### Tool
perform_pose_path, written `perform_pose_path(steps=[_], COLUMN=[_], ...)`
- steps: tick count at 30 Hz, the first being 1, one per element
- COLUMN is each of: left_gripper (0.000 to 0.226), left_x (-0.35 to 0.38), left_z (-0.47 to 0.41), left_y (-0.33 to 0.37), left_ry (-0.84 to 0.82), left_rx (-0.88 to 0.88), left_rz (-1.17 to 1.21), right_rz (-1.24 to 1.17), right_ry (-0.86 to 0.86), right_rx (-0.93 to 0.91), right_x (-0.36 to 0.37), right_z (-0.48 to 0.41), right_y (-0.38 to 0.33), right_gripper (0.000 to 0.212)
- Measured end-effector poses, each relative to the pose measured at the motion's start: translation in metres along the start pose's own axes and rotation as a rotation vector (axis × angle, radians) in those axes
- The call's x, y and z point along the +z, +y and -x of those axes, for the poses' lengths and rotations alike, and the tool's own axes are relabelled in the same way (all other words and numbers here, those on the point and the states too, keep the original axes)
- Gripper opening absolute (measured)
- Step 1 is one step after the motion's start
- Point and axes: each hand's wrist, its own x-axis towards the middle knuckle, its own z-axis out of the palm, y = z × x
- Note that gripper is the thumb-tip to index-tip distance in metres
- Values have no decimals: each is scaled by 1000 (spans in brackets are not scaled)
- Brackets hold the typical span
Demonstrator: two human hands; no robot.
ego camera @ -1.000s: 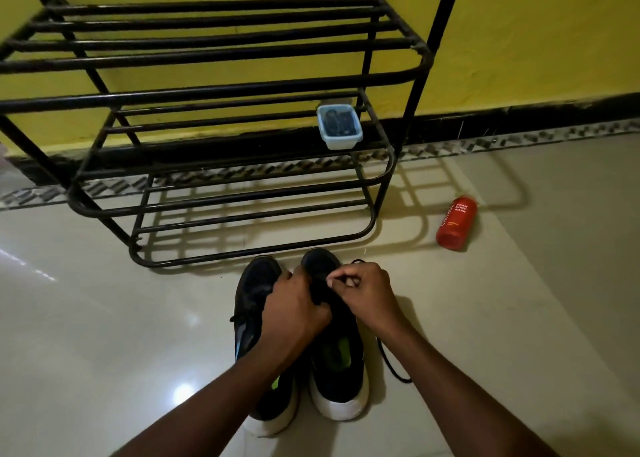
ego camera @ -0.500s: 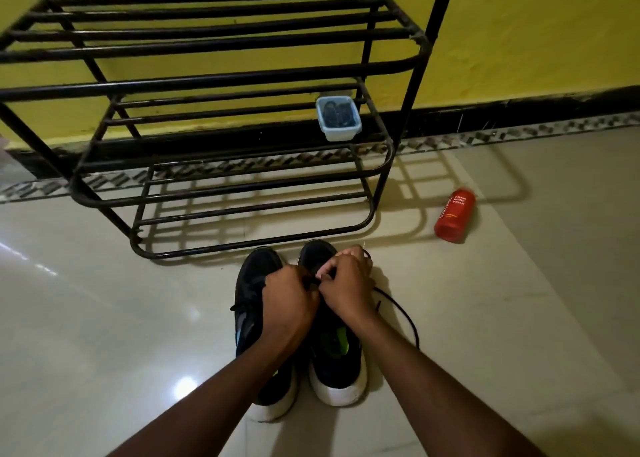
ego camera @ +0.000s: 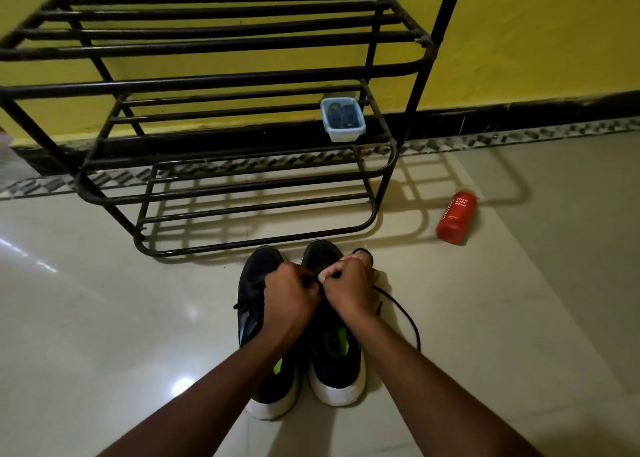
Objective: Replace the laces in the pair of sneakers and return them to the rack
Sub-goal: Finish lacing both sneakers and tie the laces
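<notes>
Pinching the black lace (ego camera: 406, 315) above the right sneaker (ego camera: 337, 363), my left grip (ego camera: 289, 294) and right grip (ego camera: 349, 290) sit almost knuckle to knuckle, fingers curled on it. Its loose end loops over the floor (ego camera: 104, 318) to the right. The left sneaker (ego camera: 258, 280) stands alongside, toes near the rack (ego camera: 242, 82), which holds a box (ego camera: 343, 134). A red bottle (ego camera: 455, 216) lies well apart.

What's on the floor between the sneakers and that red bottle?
Head view: a loose black lace trails beside the right sneaker; past it, the floor is bare up to the red bottle.
</notes>
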Motion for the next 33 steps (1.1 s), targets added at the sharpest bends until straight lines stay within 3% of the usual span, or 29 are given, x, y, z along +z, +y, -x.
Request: perform_pose_path(steps=[5, 12, 22, 27, 33], left_gripper=[23, 19, 28, 15, 12], left_x=[-1, -3, -4, -4, 2], left_z=[-2, -11, -31, -38, -43], left_y=[-4, -4, -9, -8, -9], left_ry=[-51, -35, -114, -153, -144], left_rx=[11, -114, -141, -187, -178], left_rz=[15, 65, -21, 38, -48], right_rz=[-14, -205, -117, -11, -148], right_ry=[56, -80, 29, 10, -60], right_rx=[-49, 5, -93, -108, -89], right_x=[3, 7, 20, 11, 12], right_z=[4, -14, -18, -9, -18], right_y=[0, 17, 25, 18, 26], right_gripper=[29, 34, 34, 38, 33])
